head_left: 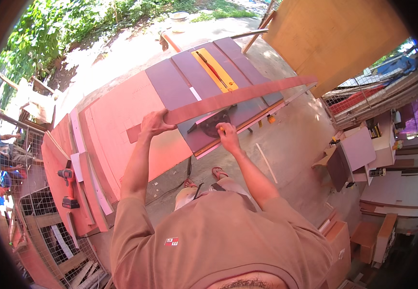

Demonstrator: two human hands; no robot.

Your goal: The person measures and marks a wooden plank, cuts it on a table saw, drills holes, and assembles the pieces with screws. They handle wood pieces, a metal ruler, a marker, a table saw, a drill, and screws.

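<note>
A long, narrow reddish-brown wooden board (247, 92) stretches across the table saw (170, 82), its right end reaching past the saw's edge. My left hand (156, 123) is closed on the board near its left end, thumb on the near side. Closer to me, a dark, rounded miter gauge (211, 124) rests on the saw's top. My right hand (227, 136) is closed at this gauge, with a small yellow knob showing at the fingertips. Beyond the board lie the saw's yellow insert plate (213, 70) and the dark blade (209, 65) in its slot.
Left of the saw, a wide wooden surface (117, 115) adjoins it. An orange-and-black cordless drill (68, 185) lies among boards at far left. A large plywood sheet (334, 38) stands at back right. Cabinets and stacked panels (387, 190) line the right. A thin strip (266, 163) lies on the floor.
</note>
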